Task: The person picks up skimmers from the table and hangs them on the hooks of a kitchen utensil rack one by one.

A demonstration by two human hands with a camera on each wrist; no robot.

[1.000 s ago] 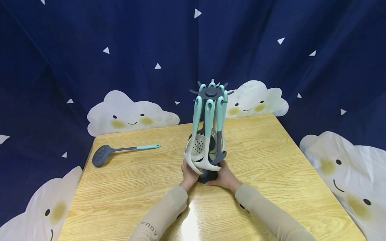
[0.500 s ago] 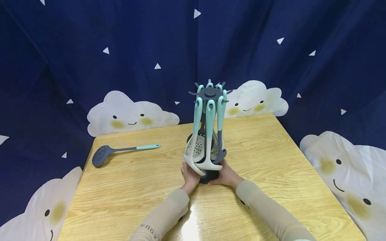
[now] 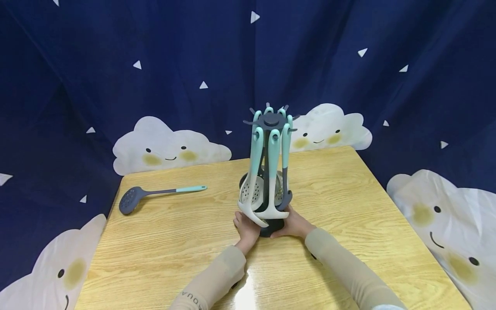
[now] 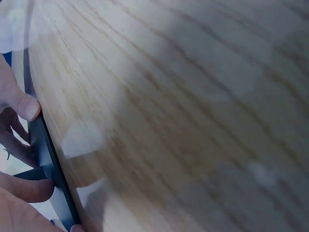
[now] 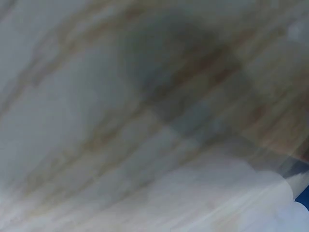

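Upright in the head view stands a dark rotating utensil stand, with a round hub and hook arms on top. Mint-handled utensils hang from it, among them a cream slotted spoon and a cream utensil at the front. My left hand grips the left side of the base, and my right hand holds its right side. In the left wrist view, fingers lie along the dark base; the right wrist view shows only blurred tabletop. The hanging utensils partly cover the fingers in the head view.
A dark slotted skimmer with a mint handle lies on the left of the wooden table. A blue curtain with white triangles and clouds hangs behind and beside the table.
The stand's base and both hands have shifted slightly right and toward me. The hanging utensils have swung a little to the right. The skimmer has stayed in place.
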